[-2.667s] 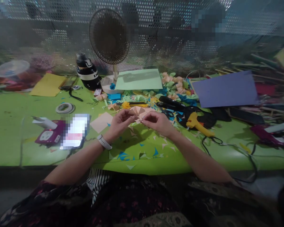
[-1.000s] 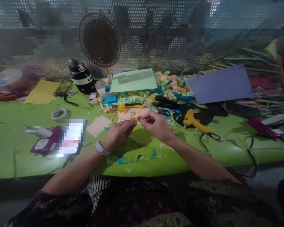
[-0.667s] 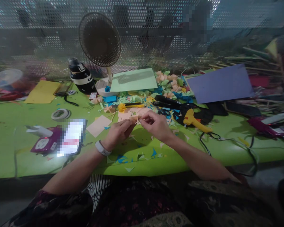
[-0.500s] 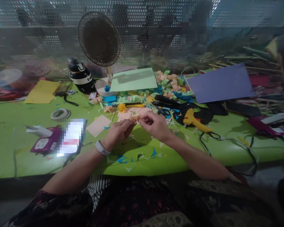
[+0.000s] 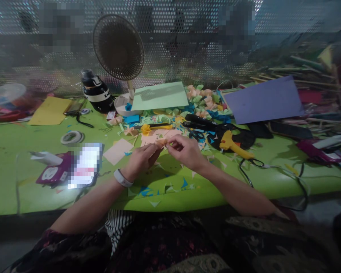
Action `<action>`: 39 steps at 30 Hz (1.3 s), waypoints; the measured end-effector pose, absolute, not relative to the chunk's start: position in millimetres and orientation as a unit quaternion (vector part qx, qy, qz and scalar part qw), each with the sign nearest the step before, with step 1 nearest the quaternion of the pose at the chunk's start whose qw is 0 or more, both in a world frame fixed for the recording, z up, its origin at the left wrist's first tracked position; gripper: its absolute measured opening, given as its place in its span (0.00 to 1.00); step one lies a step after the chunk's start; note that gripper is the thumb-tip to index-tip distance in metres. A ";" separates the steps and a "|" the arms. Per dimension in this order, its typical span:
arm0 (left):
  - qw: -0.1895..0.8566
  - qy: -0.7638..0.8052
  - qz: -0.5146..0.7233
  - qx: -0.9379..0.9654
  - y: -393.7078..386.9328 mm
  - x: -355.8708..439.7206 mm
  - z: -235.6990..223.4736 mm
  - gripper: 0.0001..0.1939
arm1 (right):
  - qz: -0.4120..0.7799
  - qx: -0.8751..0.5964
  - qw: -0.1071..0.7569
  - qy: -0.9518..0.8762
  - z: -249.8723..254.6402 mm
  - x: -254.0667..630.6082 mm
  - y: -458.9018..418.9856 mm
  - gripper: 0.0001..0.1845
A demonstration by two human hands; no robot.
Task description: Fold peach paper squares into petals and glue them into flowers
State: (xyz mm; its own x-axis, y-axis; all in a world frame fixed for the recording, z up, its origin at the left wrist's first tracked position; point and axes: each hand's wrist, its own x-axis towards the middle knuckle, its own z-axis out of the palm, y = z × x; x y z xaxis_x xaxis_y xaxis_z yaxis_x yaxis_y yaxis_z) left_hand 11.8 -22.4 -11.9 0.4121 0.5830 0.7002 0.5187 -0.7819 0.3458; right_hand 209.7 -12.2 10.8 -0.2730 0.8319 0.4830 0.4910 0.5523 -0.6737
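A small peach piece of paper (image 5: pixel 161 141) is pinched between my two hands over the middle of the table. My left hand (image 5: pixel 142 159), with a pale band at the wrist, is closed on its left side. The fingertips of my right hand (image 5: pixel 184 151) press together at its right end. Its exact shape is partly hidden by my fingers. Just beyond lie peach paper sheets (image 5: pixel 170 133), a yellow paper flower (image 5: pixel 146 130) and a yellow cutter (image 5: pixel 161 127). To the left rests a peach paper square (image 5: pixel 118 151).
A yellow glue gun (image 5: pixel 234 146) with its cord lies right of my hands. Paper flowers (image 5: pixel 201 100) are heaped behind. A desk fan (image 5: pixel 119 47), black bottle (image 5: pixel 96 91), lit phone (image 5: pixel 85 165) and tape roll (image 5: pixel 72 137) stand or lie leftward. A purple sheet (image 5: pixel 264 100) is at right.
Both hands stay in almost the same place with the peach paper between them. Only a very slight shift of the right fingers shows.
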 end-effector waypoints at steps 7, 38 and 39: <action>0.004 0.352 0.448 0.822 -17.6 10.3 -17.2 0.07 | 0.219 -0.417 0.431 -0.770 21.4 211.6 -19.0 0.10; 0.010 0.317 0.460 0.829 -18.0 7.9 -11.9 0.06 | 0.100 -0.393 0.448 -0.797 20.1 214.6 -16.1 0.14; 0.012 0.319 0.460 0.829 -17.9 7.6 -12.1 0.06 | 0.099 -0.388 0.452 -0.797 20.0 214.9 -16.0 0.14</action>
State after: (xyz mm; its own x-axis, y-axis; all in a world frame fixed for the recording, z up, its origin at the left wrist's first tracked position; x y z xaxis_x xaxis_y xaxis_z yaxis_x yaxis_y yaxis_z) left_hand 7.6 -17.9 -12.1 0.3733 0.5391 0.7550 0.5177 -0.7964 0.3127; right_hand 214.9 -16.0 20.0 -0.2904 0.7081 0.6436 0.5287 0.6793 -0.5089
